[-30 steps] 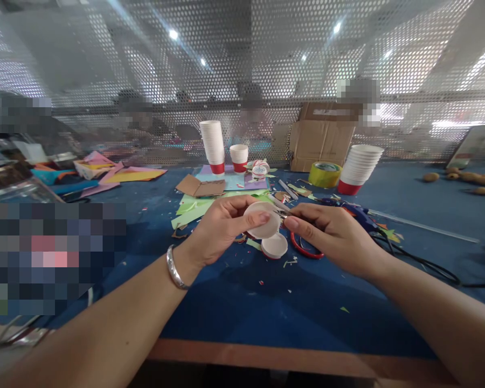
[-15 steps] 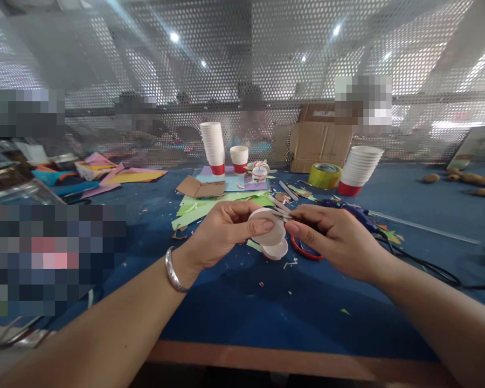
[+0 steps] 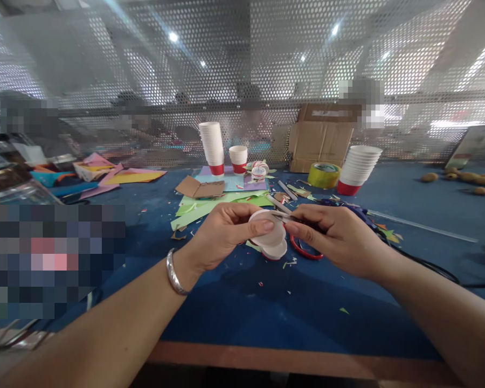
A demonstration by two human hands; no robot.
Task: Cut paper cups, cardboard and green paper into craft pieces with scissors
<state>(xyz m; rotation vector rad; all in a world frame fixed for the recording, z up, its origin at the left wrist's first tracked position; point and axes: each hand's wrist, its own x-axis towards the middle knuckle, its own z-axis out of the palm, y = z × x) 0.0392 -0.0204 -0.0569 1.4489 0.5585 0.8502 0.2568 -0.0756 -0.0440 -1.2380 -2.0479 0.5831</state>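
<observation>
In the middle of the frame, the left hand (image 3: 220, 237) is pinching a white paper disc (image 3: 276, 234) by thumb and fingers, its round face tilting up toward the person. The right hand (image 3: 335, 234) is gripping a slim metal tool (image 3: 282, 217), its long axis running nearly level, its tip pointing left over the disc's upper right edge. The right fingers are hiding the tool's rear, the left thumb is covering some of the disc, and a second white disc (image 3: 276, 252) is sitting partly hidden just below.

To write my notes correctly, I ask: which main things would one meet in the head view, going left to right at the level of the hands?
Silver bracelet → left hand → round white piece → right hand → clear rod.
</observation>
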